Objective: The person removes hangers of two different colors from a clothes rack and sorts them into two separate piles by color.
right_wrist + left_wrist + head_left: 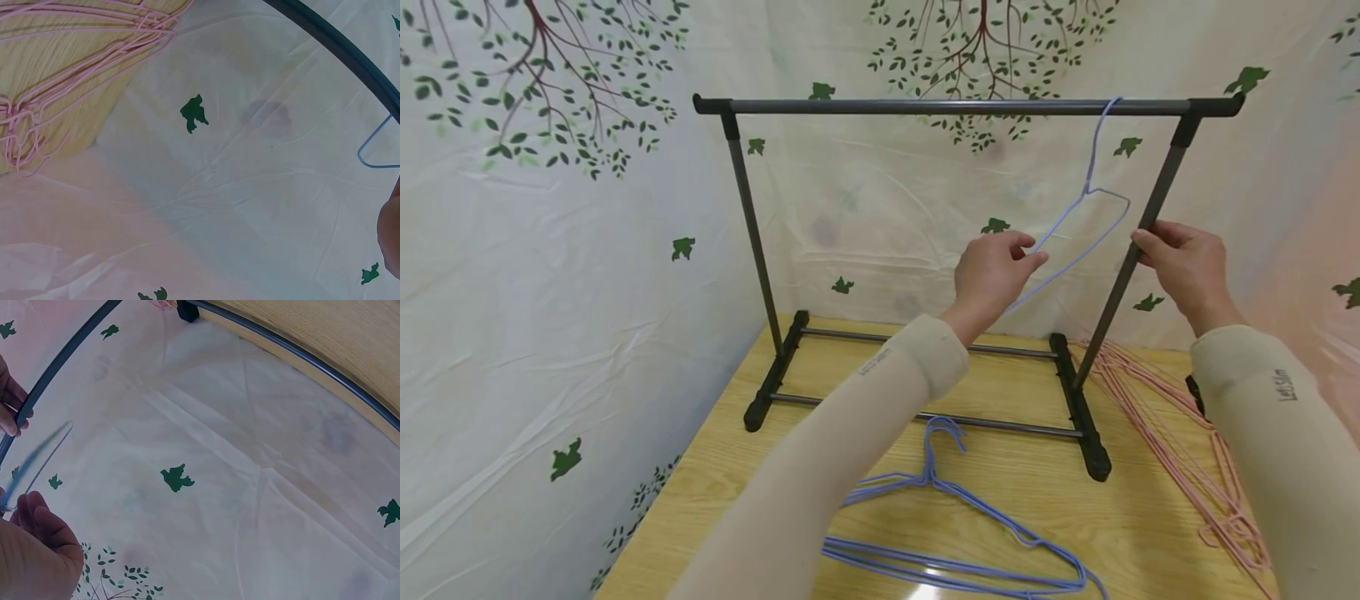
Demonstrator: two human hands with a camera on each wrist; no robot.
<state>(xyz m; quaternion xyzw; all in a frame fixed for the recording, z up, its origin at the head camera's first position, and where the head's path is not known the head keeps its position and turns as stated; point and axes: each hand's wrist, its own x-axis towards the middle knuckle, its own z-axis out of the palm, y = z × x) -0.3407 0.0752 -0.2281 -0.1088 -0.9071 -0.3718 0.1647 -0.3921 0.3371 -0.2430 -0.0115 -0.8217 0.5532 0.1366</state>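
A black garment rack [925, 107] stands on the table, with a blue clothes hanger [1091, 255] hooked over its rail near the right end. My left hand [992, 275] is beside the lower-left arm of this hanger, thumb and index finger parted and the wire passing close by them. Part of the hanger is hidden behind that hand, and it looks blurred in the left wrist view. With thumb and fingers my right hand [1187, 262] grips the rack's right upright [1123, 283] about halfway up.
Several blue hangers [970, 497] lie stacked on the table in front of the rack. To the right of its base is a pile of pink hangers [1150, 417]. A cloth backdrop [880, 217] printed with branches and birds hangs close behind.
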